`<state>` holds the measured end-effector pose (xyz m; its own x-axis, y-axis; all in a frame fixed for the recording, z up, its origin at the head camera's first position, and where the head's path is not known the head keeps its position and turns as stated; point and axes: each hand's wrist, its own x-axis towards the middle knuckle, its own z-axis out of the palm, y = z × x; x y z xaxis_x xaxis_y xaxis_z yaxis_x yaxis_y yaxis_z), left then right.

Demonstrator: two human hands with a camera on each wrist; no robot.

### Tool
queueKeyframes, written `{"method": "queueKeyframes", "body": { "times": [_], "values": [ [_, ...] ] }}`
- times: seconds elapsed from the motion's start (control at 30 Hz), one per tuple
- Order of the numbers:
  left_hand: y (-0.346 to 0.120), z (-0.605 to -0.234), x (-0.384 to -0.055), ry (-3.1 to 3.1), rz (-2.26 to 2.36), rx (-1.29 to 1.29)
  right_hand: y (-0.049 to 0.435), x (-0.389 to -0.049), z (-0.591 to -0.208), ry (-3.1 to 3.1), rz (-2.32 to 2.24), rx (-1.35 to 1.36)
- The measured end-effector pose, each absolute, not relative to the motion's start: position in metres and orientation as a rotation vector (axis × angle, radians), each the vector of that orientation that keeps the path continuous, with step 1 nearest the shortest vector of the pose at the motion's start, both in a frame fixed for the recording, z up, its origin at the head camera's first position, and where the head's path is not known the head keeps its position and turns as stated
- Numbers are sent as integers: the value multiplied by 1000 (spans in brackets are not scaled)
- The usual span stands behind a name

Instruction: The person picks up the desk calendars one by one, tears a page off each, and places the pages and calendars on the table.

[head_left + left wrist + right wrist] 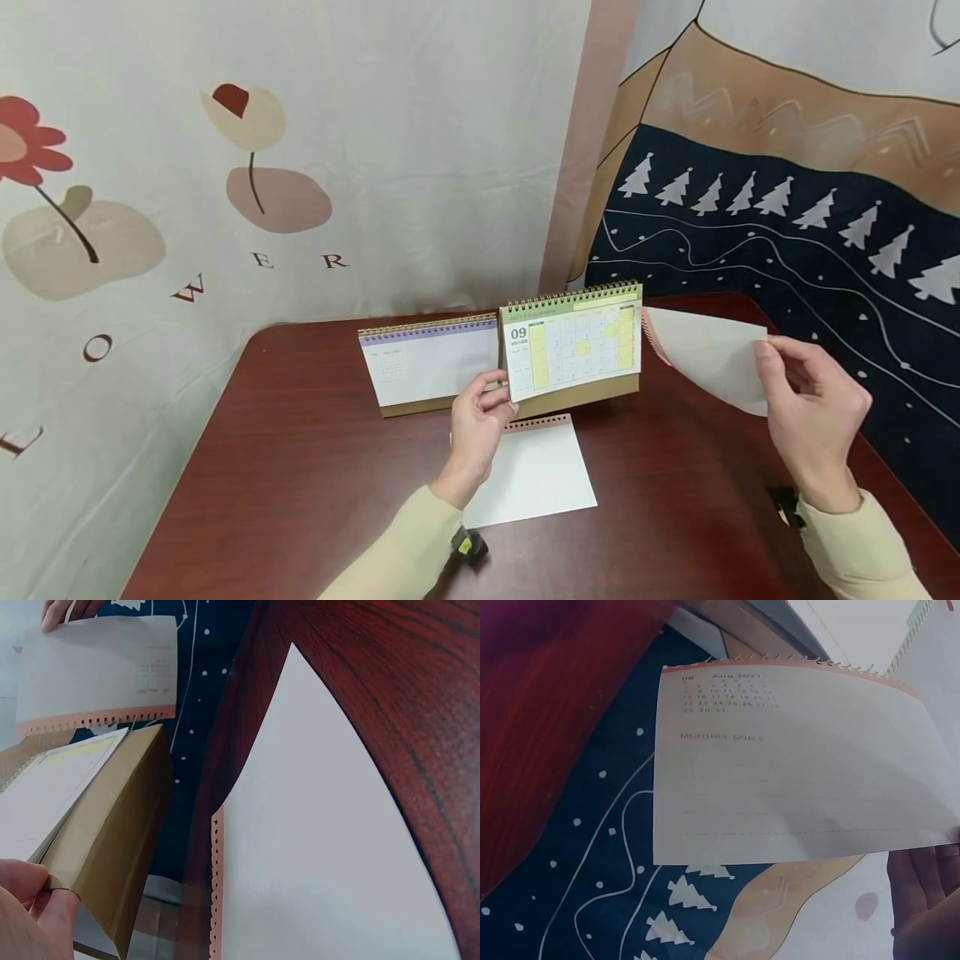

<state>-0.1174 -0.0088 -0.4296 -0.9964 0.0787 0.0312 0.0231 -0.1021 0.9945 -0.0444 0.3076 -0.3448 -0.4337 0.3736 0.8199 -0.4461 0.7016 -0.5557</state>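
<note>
My left hand (pixel 478 429) grips the lower left corner of a desk calendar (pixel 573 346) with a spiral top, a brown card stand and a green-headed "09" page. In the left wrist view, thumb and fingers pinch the edge of its brown card stand (pixel 127 832). Off to the right, my right hand (pixel 813 408) pinches a calendar page (pixel 708 350) by its outer edge. The right wrist view shows "Aug 2021" and "Monthly Goals" printed on that page (pixel 795 765), with a punched pink strip along its top. The page is held up in the air beside the calendar.
Another page (pixel 532 479) with a punched pink strip lies on the dark red table (pixel 300 492), in front of the calendar. A second desk calendar (pixel 431 367) with a purple header stands at the back left. Printed cloth (pixel 435 167) hangs behind the table.
</note>
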Motion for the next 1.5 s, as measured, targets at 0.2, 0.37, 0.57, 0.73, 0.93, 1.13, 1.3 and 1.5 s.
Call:
{"method": "queueKeyframes", "body": {
  "times": [0.2,0.37,0.57,0.73,0.93,1.13,1.3,1.5],
  "values": [
    [-7,-429,-121,2068,2309,116,304,-34,-354,-1815,854,96],
    [-6,-431,-123,2077,2306,117,302,-29,-362,-1840,767,148],
    [-4,-431,-123,2054,2320,135,304,-21,-372,-1889,689,215],
    [-2,-432,-125,2041,2318,130,304,-19,-382,-1943,654,282],
    [1,-431,-125,2023,2320,159,304,-16,-396,-2018,596,367],
    [2,-432,-126,2029,2326,152,302,-14,-410,-2083,530,413],
    [2,-432,-126,2031,2322,143,301,-11,-420,-2141,510,451],
    [2,-432,-128,2025,2312,125,300,-4,-428,-2278,440,491]
  ]
}}
